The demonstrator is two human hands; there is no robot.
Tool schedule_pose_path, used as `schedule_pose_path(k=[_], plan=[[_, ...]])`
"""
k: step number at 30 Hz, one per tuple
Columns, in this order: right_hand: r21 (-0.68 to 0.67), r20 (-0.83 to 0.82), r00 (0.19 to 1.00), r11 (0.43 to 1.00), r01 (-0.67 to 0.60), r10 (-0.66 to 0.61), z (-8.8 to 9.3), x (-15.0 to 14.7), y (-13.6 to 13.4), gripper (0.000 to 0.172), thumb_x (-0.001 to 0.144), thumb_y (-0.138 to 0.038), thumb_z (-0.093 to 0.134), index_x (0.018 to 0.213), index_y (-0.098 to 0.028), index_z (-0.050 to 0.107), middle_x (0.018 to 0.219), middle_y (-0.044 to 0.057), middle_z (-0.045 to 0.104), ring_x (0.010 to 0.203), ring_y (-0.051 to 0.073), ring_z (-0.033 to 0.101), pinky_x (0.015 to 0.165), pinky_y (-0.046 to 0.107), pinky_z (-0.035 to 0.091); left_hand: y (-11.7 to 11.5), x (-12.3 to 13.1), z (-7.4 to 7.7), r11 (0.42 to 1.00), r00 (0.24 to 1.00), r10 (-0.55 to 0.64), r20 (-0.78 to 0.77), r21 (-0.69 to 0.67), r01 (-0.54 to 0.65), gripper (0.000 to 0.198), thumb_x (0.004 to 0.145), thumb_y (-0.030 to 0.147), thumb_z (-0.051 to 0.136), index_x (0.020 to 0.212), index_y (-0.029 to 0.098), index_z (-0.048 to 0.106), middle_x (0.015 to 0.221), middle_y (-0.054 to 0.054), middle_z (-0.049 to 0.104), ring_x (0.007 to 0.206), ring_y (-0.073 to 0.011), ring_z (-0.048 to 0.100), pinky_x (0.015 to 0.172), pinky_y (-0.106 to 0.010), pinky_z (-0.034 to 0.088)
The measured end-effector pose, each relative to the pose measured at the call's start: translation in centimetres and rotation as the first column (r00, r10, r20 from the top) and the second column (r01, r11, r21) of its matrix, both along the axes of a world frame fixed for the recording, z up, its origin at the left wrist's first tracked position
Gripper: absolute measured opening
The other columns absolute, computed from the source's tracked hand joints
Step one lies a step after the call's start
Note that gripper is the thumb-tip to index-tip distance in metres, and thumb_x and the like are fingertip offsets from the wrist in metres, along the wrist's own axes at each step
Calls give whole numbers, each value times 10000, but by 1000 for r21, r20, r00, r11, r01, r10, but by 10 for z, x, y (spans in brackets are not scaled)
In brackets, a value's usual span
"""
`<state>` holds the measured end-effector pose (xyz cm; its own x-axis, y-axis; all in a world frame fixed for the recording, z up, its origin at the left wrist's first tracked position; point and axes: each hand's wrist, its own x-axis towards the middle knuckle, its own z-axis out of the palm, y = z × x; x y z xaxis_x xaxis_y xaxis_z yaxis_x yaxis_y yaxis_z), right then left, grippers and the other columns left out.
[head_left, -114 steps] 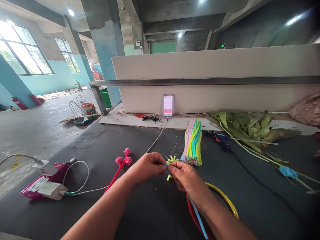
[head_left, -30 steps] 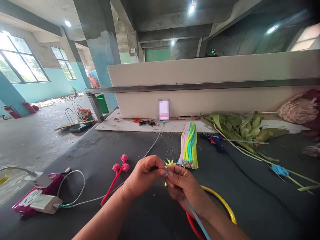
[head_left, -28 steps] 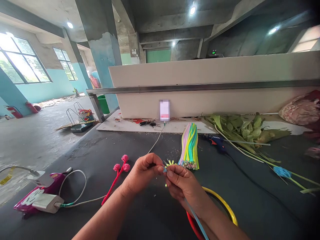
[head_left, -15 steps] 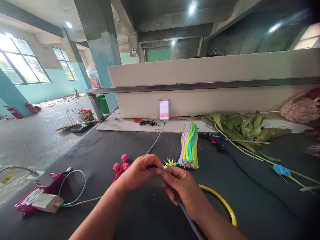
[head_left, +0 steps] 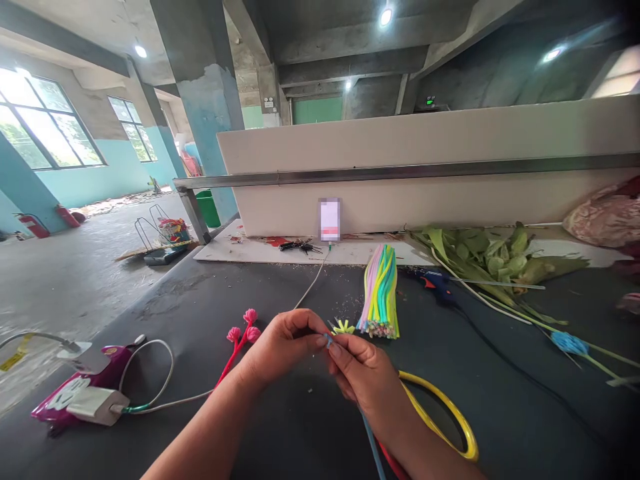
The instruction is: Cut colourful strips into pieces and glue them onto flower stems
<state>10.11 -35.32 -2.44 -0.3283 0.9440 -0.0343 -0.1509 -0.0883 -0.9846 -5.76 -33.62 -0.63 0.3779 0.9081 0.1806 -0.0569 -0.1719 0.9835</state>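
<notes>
My left hand (head_left: 290, 343) and my right hand (head_left: 363, 363) meet at the middle of the dark table. Both are closed, thumb against finger, pinching the upper end of a blue pipe cleaner (head_left: 370, 437). Its lower length runs down beneath my right wrist, alongside something red (head_left: 393, 460). Most of the pinched end is hidden by my fingertips. Just beyond them lies a small yellow-green star-shaped piece (head_left: 343, 327). A bundle of pastel pipe cleaners (head_left: 380, 290) lies farther back. Pink flowers on red stems (head_left: 243, 333) are left of my left hand.
A yellow loop (head_left: 465, 423) curves right of my right forearm. Behind it are a glue gun (head_left: 437, 287) with its cord, green leaves (head_left: 490, 257) and a blue knotted piece (head_left: 570, 343). A purple power strip (head_left: 55, 407) with white chargers sits left. A phone (head_left: 330, 220) leans against the back board.
The blue pipe cleaner's lower length has swung left below my right hand, and more red shows beside it. My hands remain together, with the fingertips slightly shifted.
</notes>
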Motion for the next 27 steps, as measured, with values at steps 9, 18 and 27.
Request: schedule_pose_path(k=[9, 18, 27], plan=[[446, 335, 897, 887, 117, -287, 0, 3, -4, 229, 816, -305, 514, 627, -191, 576, 550, -16, 447, 545, 123, 411, 522, 246, 317, -12, 4, 17, 852, 888, 273, -370, 521, -46, 116, 809, 168, 530, 789, 164, 644, 764, -42, 618, 738, -129, 553, 700, -229, 420], [11, -58, 998, 1000, -12, 13, 1, 3, -1, 316, 824, -454, 542, 677, -176, 507, 535, -71, 383, 405, 37, 265, 384, 190, 176, -4, 7, 4, 992, 992, 113, -49, 61, -110, 143, 740, 225, 635, 852, 138, 650, 802, -42, 634, 739, -139, 576, 718, -264, 463], [166, 95, 995, 986, 1, -17, -10, 4, -1, 354, 881, -460, 456, 656, -187, 462, 567, -54, 384, 485, 63, 338, 430, 194, 259, -5, 8, 4, 986, 988, 140, -70, 104, -132, 114, 710, 236, 669, 733, 130, 634, 699, -25, 605, 666, -137, 578, 653, -258, 454]])
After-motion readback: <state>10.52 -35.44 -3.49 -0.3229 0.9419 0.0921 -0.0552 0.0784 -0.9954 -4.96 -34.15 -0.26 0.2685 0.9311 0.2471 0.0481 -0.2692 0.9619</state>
